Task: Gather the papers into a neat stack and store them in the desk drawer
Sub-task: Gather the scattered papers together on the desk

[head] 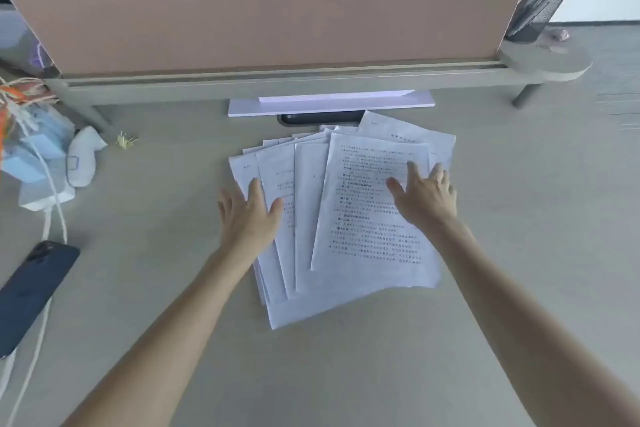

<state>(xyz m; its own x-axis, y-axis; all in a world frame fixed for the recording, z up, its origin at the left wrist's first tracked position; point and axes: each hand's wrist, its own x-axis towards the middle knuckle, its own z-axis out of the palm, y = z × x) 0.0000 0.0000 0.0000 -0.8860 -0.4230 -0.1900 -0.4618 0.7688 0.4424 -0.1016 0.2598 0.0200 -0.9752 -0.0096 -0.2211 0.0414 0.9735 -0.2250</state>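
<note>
Several printed white papers lie fanned out and overlapping in the middle of the beige desk. My left hand rests flat on the left edge of the fan, fingers spread. On the top sheet, toward the right side of the spread, lies my right hand, also flat with fingers apart. Neither hand grips a sheet. No drawer is in view.
A pink divider panel on a raised shelf closes the back. A white ream of paper lies under the shelf. At left are a dark phone, white cables, boxes and a binder clip. A mesh pen holder stands back right.
</note>
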